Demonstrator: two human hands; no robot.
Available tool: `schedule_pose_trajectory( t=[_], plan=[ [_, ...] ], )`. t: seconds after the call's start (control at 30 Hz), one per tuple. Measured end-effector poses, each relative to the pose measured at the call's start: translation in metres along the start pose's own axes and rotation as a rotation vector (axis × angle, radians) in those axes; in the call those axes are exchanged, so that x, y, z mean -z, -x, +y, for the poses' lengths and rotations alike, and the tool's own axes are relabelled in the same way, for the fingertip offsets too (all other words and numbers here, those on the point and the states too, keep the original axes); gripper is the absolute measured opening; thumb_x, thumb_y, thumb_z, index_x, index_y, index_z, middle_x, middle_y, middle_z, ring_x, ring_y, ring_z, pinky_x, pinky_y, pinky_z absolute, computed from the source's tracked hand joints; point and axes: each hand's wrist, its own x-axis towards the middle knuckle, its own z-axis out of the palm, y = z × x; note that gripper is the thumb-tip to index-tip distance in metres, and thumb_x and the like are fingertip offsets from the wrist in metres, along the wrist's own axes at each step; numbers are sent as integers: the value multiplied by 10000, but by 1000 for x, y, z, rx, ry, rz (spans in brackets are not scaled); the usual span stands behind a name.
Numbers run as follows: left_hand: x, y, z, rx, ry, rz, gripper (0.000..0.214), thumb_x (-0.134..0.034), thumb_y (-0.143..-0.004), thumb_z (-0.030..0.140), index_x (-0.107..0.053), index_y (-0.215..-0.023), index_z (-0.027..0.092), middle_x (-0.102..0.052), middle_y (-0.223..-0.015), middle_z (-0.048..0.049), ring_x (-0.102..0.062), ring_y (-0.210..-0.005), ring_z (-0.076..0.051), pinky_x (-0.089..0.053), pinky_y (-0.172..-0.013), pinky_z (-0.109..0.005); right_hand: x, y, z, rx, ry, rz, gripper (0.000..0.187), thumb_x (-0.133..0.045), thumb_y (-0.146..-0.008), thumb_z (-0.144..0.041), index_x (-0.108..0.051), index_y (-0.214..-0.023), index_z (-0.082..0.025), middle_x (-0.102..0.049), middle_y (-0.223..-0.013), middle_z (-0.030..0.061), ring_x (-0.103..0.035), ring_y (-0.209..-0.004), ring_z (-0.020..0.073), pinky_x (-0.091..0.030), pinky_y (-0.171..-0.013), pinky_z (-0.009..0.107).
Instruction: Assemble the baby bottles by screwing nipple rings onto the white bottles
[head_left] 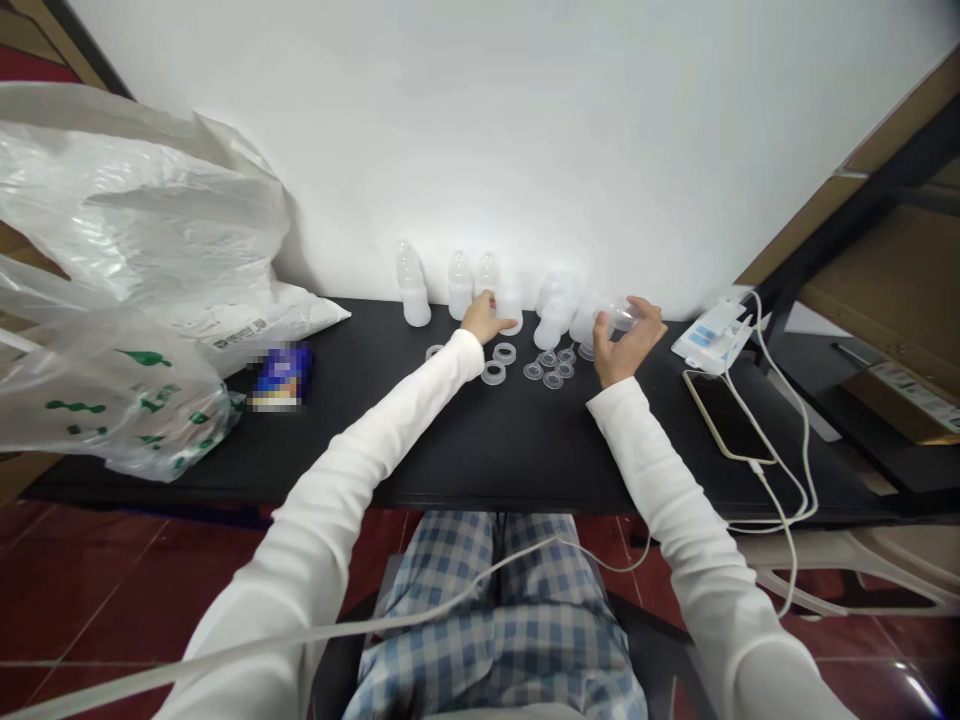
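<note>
Head view: desk (480, 450), black; frosted bottles and loose parts set out toward its far side, before a white wall.

- Bottle with clear top (413, 290), one, upright, far left of the row, apart from the rest.
- Pair of clear-topped bottles (460, 285), upright, close together, right of the first.
- Frosted bottle (511, 305), at the left hand (482, 322); thumb and fingers parted around its near side, firm grasp or light touch cannot be told.
- Clear piece (622, 314), pinched between thumb and fingers of the right hand (630, 348); whether joined to the frosted body just left of it, unclear.
- Frosted cluster (556, 300), between the hands, blurred.
- Rings (493, 373) and small discs (553, 380), lying flat, nearer the desk's front edge.

Handling note, by judgement: light, smooth plastic; grip low, squeeze gently, keep the clear piece level, and steer wrists clear of neighbouring bottles and discs.
</note>
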Motion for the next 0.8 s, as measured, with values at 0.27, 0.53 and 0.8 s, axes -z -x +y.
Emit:
schedule_pose_trajectory(
  t=[0.27, 0.53, 0.8],
  plan=[
    [-47, -37, 23, 69, -268, -159, 596, -800, -729, 168, -511, -1246, 102, -586, -1285, -217, -590, -1225, -310, -439, -1076, -437, -3, 3, 5, 36, 31, -42, 473, -491, -903, -572, -544, -1146, -170, -583, -1013, 119, -566, -939, 268, -427, -894, 491],
    [-15, 13, 12, -166, -352, -237, 540, -577, -911, 276, -456, -1408, 103, -454, -1443, -208, -535, -1315, -298, -406, -1121, -401, -2, 1, 4, 6, 36, -70, 474, -471, -920, -581, -537, -1157, -175, -586, -1064, 134, -573, -973, 280, -428, -907, 497],
    [29, 77, -3, -250, -723, -375, 474, -462, -951, 522, -550, -1382, 347, -497, -1456, -99, -459, -1351, -397, -284, -1114, -657, -5, 6, 1, 43, 39, -116, 475, -498, -909, -575, -558, -1130, -159, -615, -1015, 125, -586, -912, 263, -436, -903, 493]
  ],
)
